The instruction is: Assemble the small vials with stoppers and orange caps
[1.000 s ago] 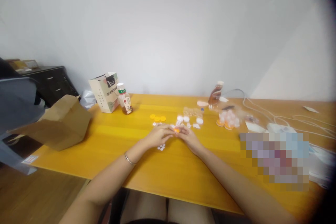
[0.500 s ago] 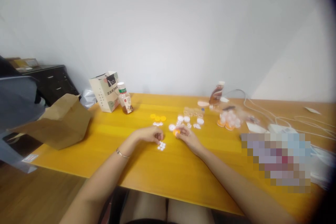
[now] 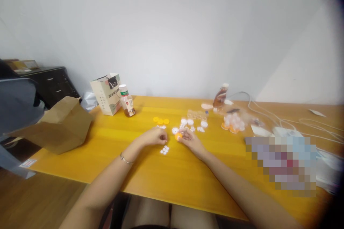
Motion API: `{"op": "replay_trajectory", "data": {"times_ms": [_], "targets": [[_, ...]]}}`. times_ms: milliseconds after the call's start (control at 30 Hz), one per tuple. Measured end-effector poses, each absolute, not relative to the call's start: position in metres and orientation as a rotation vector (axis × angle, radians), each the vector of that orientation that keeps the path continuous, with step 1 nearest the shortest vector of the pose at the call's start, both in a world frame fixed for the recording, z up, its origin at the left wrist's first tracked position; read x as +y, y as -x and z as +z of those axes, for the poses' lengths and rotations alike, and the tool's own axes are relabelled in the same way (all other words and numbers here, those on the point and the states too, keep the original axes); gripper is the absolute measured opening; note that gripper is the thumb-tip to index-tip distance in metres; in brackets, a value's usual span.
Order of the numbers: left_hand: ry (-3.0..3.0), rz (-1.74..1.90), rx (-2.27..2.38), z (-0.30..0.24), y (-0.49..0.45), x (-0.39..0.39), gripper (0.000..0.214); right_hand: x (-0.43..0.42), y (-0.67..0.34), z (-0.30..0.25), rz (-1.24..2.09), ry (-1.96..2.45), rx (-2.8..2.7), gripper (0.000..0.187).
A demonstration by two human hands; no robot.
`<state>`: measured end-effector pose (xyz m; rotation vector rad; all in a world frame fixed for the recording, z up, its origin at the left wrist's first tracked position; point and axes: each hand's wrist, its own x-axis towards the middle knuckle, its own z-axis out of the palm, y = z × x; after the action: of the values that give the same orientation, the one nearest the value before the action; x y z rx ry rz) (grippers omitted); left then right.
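Observation:
My right hand (image 3: 190, 141) grips a round orange disc (image 3: 178, 136) by its edge, above the middle of the table. To its left, my left hand (image 3: 157, 137) is closed with fingertips pressed together; whatever it may hold is too small to make out. Just in front of my left hand lie several small white discs (image 3: 164, 150) in a cluster. Beyond it sit a few more small white pieces (image 3: 161, 127) and a row of yellow-orange discs (image 3: 160, 121). White toothed wheels (image 3: 175, 131) lie behind the orange disc, partly hidden by my right hand.
White round pieces (image 3: 204, 124) and clear rings (image 3: 197, 114) stand farther back. At right are a pile of pale and orange pieces (image 3: 233, 123), a brown bottle (image 3: 220, 96) and white cables (image 3: 264, 111). At left stand a labelled bottle (image 3: 127, 102), a paper bag (image 3: 106, 94) and a brown bag (image 3: 63, 125).
My left hand has lifted slightly away from the small white discs. The orange disc in my right hand has shifted a little left and shows more of its face.

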<state>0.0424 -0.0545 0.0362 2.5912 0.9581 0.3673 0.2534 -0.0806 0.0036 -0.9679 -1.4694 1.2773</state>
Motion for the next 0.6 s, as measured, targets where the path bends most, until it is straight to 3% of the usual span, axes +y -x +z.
{"op": "replay_trajectory", "data": {"times_ms": [267,600], "targets": [[-2.822,0.908,0.865,0.035,-0.064,-0.065,0.022,-0.08,-0.251,0.002,1.328,0.945,-1.458,0.027],[-3.217,0.773,0.868,0.024,-0.067,-0.058,0.026,-0.084,-0.249,0.004,1.401,0.898,-1.425,0.031]]}}
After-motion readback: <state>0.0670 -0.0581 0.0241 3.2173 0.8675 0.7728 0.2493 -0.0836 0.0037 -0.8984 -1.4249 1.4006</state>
